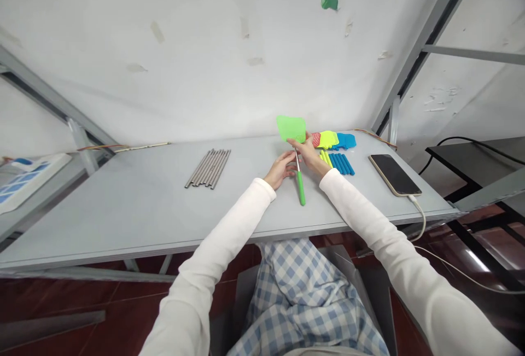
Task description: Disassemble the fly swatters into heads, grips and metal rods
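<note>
A green fly swatter (301, 186) with a metal rod is between my hands, its handle pointing toward me and its mesh head at the far end. My right hand (309, 156) is closed on it where the rod meets the head. At the rod, just above the green grip, my left hand (280, 169) has its fingers curled against it; the exact hold is partly hidden. Right of my hands lie yellow and blue handle grips (342, 163). Behind them, red, yellow and blue swatter heads (345, 141) overlap in a pile, partly covered by my right hand.
Several metal rods (208, 168) lie side by side on the grey table (135, 197), left of my hands. A phone (394, 174) with a white cable (419, 208) rests near the right end. The white wall (205, 71) rises behind; metal frame posts stand at both sides.
</note>
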`<state>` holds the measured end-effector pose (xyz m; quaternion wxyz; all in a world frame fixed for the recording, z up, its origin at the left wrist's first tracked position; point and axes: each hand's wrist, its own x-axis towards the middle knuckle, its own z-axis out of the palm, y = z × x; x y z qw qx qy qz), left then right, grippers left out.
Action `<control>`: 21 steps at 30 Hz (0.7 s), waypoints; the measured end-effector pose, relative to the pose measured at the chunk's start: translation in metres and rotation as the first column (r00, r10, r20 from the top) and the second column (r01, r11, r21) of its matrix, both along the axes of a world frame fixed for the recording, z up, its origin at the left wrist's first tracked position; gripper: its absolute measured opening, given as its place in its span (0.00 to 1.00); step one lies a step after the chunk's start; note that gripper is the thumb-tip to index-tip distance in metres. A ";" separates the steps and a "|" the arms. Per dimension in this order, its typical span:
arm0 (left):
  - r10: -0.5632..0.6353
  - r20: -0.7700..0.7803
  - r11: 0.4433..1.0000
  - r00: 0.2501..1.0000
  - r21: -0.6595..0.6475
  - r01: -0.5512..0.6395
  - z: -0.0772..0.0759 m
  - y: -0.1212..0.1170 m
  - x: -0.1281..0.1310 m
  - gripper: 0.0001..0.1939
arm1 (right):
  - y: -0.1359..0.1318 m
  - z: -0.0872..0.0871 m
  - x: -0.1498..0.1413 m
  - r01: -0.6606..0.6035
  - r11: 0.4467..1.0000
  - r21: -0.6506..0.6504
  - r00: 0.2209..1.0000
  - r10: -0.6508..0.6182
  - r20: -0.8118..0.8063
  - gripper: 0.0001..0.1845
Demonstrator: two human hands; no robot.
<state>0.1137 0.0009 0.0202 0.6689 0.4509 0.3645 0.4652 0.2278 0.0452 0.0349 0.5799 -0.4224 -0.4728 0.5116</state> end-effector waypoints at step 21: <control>0.166 0.196 0.986 0.966 -0.041 -0.161 -0.001 0.009 0.000 0.05 | 0.005 -0.010 -0.002 0.063 0.994 0.088 0.992 -0.072 0.104 0.12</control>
